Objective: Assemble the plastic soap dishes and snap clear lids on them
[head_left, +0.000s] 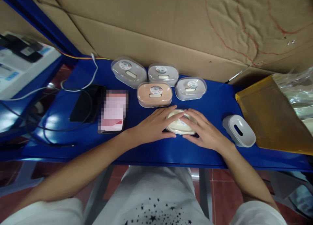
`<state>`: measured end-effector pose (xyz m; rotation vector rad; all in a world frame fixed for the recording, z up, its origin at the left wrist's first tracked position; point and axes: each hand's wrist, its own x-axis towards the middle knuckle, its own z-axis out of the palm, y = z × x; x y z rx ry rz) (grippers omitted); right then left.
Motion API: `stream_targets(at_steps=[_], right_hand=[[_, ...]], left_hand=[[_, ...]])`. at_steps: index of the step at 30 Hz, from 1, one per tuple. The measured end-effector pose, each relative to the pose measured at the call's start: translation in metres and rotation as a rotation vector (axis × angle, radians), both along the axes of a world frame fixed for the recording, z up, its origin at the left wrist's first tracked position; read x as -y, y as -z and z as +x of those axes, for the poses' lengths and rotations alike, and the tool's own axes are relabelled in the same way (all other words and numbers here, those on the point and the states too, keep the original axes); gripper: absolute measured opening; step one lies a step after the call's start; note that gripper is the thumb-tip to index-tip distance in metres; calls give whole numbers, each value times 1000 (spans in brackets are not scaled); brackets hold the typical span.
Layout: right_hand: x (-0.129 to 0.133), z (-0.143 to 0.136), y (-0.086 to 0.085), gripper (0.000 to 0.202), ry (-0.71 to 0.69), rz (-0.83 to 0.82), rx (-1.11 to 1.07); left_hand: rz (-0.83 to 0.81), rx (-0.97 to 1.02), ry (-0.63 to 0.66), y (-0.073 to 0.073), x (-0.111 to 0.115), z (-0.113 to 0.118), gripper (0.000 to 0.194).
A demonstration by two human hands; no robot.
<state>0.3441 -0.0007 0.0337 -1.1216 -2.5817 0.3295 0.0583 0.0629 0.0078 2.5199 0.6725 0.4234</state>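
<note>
A cream oval box (180, 128) with a clear cover lies on the blue table (156, 150) between my hands. My left hand (156, 125) rests on its left side, thumb low and fingers reaching over the top. From the right, my right hand (204, 128) holds the same box, its fingers across the lid and its thumb at the near edge. Just behind stands a peach box (155, 95) with a round label. Three pale grey boxes, the left one (129, 72), the middle one (163, 74) and the right one (190, 88), stand around it.
Left of my hands lie a phone (112, 111) and a black item (84, 104) with cables. A white oval container (239, 130) with a slot stands at right, beside a yellow-edged box (274, 120) holding plastic-wrapped things. Cardboard (146, 29) rises behind the table.
</note>
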Motion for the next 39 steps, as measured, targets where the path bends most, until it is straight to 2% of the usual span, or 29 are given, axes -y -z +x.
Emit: stream_targets(at_steps=[7, 15, 20, 25, 29, 31, 33, 36, 39], right_hand=[[0, -5, 2, 85, -23, 46, 42], [-2, -4, 9, 67, -12, 7, 73], [-2, -6, 13, 65, -12, 15, 79], [-3, -3, 4, 68, -8, -16, 17], [-6, 19, -10, 66, 103, -59, -8], [-7, 31, -13, 63, 183, -44, -18], [-9, 37, -14, 59, 238, -32, -24], [-10, 38, -18, 57, 255, -78, -7], [1, 48, -28, 61, 313, -89, 41]], left_hand=[[-79, 22, -15, -7, -2, 0, 92], [-155, 52, -44, -5, -5, -3, 95], [-170, 70, -25, -5, -5, -3, 95], [-154, 80, -7, -9, -5, -2, 97], [-145, 52, -37, -16, -3, -5, 101], [-141, 10, -35, -20, -3, -9, 94], [-121, -36, -18, -24, -4, -13, 78], [-93, -89, 3, -26, -6, -18, 55], [-115, -108, 7, -28, -11, -25, 51]])
